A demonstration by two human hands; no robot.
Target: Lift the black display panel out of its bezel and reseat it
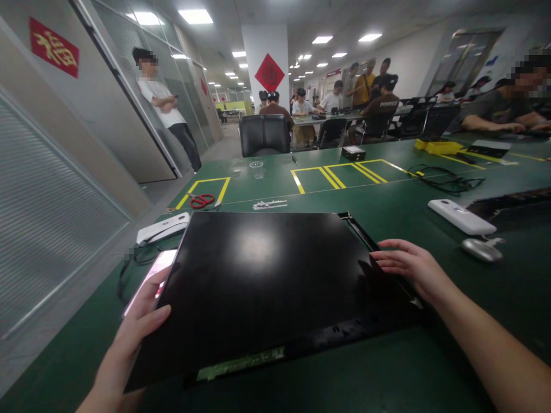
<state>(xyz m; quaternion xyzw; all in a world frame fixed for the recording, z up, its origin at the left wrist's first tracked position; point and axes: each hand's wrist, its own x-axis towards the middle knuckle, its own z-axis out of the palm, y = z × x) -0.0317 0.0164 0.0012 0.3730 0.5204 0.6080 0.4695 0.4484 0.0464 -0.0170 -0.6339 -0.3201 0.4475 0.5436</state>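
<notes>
A black screen panel [258, 281] with a glossy face lies tilted above the green table [310, 378], reflecting a ceiling light. A green circuit strip [241, 363] shows along its near edge. Under its right side a thin black frame [360, 234] sticks out. My left hand [140, 321] grips the panel's left edge, thumb on top and fingers partly hidden beneath. At the right edge, my right hand [407, 265] has its fingers stretched out, their tips touching the edge of the panel and frame; its thumb is hidden.
Left of the panel are a lit phone [150, 281], a white device [161, 228] with a cable, and red-handled scissors [202, 201]. To the right lie another white device [461, 217], a silver mouse-like object [481, 250] and black cables [447, 182]. Several people sit or stand beyond.
</notes>
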